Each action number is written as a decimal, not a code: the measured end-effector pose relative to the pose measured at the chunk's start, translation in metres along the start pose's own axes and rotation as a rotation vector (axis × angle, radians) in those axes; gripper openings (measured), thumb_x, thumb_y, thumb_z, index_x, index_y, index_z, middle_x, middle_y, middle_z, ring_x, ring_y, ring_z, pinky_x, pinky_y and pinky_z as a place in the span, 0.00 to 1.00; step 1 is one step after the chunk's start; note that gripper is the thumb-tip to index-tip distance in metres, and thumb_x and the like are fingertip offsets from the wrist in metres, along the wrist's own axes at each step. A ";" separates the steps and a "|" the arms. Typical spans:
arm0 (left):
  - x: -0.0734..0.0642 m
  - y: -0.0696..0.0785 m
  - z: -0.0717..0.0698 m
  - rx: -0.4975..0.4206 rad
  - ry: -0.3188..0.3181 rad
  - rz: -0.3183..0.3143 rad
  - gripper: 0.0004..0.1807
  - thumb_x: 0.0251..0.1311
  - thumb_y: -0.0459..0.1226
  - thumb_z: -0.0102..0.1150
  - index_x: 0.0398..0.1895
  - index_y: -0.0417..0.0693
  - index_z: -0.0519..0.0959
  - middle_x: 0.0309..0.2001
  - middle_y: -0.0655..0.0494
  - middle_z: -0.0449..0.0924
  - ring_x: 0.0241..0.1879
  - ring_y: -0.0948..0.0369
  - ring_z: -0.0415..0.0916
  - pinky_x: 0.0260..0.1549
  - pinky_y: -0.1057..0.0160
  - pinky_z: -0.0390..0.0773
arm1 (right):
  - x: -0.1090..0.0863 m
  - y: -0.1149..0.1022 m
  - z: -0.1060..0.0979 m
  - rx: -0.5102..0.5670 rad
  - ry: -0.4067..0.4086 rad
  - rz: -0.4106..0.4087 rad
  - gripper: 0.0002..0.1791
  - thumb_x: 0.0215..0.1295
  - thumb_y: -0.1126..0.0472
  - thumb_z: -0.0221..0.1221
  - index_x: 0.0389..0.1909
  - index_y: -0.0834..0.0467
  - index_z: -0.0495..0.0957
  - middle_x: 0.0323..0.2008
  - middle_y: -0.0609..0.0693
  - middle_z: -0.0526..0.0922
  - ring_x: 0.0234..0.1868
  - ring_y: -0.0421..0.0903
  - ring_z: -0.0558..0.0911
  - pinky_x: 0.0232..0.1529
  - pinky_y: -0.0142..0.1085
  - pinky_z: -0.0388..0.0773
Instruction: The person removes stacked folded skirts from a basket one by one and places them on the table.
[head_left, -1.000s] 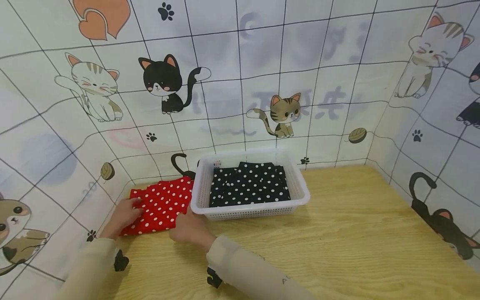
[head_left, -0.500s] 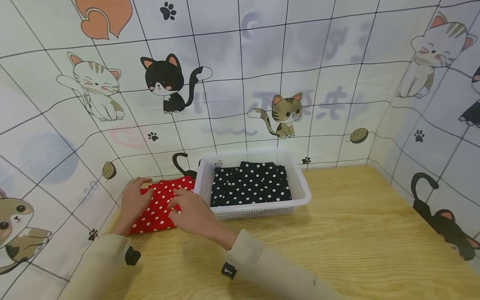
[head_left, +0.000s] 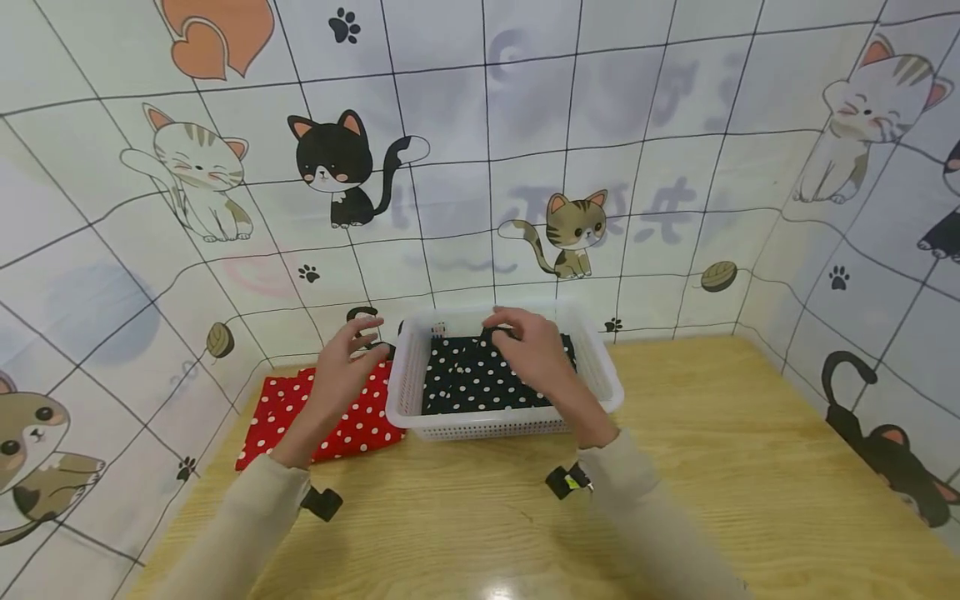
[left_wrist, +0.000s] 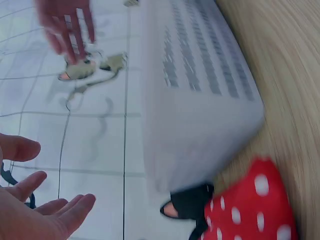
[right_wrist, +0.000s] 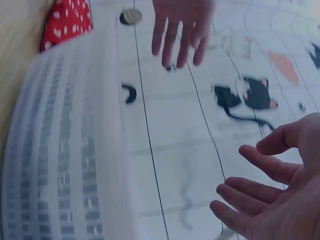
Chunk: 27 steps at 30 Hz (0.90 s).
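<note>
A white plastic basket (head_left: 480,431) with perforated walls stands against the back wall. Folded black cloth with white dots (head_left: 472,379) lies inside it. To its left, red cloth with white dots (head_left: 367,417) lies folded on the table, one edge right at the basket's side. My left hand (head_left: 341,371) hovers over the red cloth near the basket's left rim, its fingers spread and holding nothing. Over the basket is my right hand (head_left: 528,350), fingers loosely bent with nothing in them, covering part of the black cloth. Both wrist views show relaxed, parted fingers.
The wooden table (head_left: 675,467) extends right and forward of the basket. A white sheet with a grid and cartoon cats (head_left: 450,167) covers the back and both sides. Each wrist carries a small black device, such as the one (head_left: 322,503) at the left sleeve.
Both hands have lifted off the red cloth and moved right. The right hand is now above the basket, the left near its left rim. Cloths and basket stay nearly in place.
</note>
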<state>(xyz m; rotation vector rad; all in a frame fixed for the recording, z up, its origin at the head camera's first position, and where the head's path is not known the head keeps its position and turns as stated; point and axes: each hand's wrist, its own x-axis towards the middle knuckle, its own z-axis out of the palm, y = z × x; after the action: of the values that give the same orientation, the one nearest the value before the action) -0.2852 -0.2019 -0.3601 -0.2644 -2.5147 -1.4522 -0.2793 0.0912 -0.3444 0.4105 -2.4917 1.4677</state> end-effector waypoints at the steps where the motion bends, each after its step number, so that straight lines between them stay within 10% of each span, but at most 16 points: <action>1: 0.000 0.004 0.004 -0.046 -0.025 -0.031 0.27 0.74 0.42 0.57 0.74 0.53 0.68 0.77 0.48 0.65 0.74 0.45 0.67 0.69 0.40 0.72 | 0.001 0.007 -0.008 0.004 0.014 0.020 0.17 0.72 0.59 0.53 0.55 0.54 0.85 0.70 0.51 0.78 0.60 0.59 0.84 0.50 0.46 0.84; 4: 0.003 0.012 0.018 -0.180 -0.077 -0.095 0.28 0.74 0.42 0.55 0.75 0.52 0.66 0.77 0.48 0.63 0.74 0.45 0.68 0.71 0.40 0.71 | 0.004 0.027 -0.026 0.008 0.041 0.086 0.17 0.73 0.59 0.53 0.57 0.55 0.83 0.67 0.55 0.80 0.67 0.59 0.79 0.67 0.55 0.76; 12: 0.010 0.018 0.051 -0.435 -0.080 -0.214 0.28 0.75 0.42 0.54 0.76 0.53 0.65 0.78 0.48 0.61 0.75 0.47 0.61 0.75 0.40 0.65 | 0.002 0.066 -0.051 0.076 0.050 0.254 0.21 0.76 0.58 0.50 0.64 0.59 0.77 0.69 0.60 0.75 0.71 0.59 0.73 0.71 0.57 0.71; 21: 0.011 0.015 0.072 -0.449 -0.009 -0.302 0.29 0.71 0.44 0.55 0.74 0.53 0.67 0.77 0.48 0.63 0.75 0.48 0.59 0.75 0.35 0.60 | 0.001 0.070 -0.057 0.112 0.036 0.290 0.23 0.77 0.57 0.49 0.67 0.61 0.73 0.70 0.62 0.72 0.70 0.61 0.72 0.69 0.55 0.74; 27: 0.014 0.008 0.081 -0.375 -0.077 -0.365 0.31 0.71 0.45 0.54 0.76 0.50 0.64 0.79 0.43 0.58 0.75 0.43 0.57 0.76 0.34 0.57 | 0.003 0.074 -0.055 0.085 0.009 0.350 0.24 0.76 0.56 0.49 0.68 0.61 0.71 0.70 0.64 0.72 0.68 0.61 0.72 0.68 0.55 0.73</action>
<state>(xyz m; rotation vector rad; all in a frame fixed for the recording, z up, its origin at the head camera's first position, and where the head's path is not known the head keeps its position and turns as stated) -0.3046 -0.1267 -0.3891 0.0893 -2.4209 -2.0929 -0.3047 0.1734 -0.3771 -0.0241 -2.5973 1.6975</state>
